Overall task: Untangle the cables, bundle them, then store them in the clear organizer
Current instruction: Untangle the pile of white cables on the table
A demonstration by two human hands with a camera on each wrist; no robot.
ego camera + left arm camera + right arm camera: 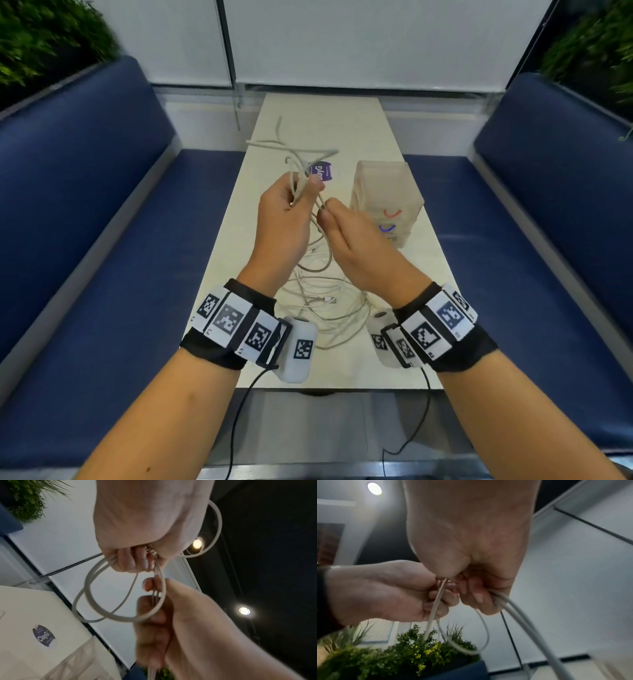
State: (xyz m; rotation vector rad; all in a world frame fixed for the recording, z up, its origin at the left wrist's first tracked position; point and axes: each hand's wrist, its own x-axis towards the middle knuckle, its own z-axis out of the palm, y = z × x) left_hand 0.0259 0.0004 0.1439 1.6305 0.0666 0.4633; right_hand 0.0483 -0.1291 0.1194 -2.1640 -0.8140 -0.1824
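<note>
The left hand (281, 219) is raised over the cream table (346, 120), fingers curled tight round looped white cables (109, 601). Just beside it, the right hand (356, 246) pinches the same strands; more lie tangled below. The clear organizer (387, 195) stands at right.

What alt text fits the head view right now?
Both hands hold white cables above a narrow table: the left hand grips looped strands, the right hand pinches them just below. More cable lies tangled on the table beside the clear organizer.
</note>
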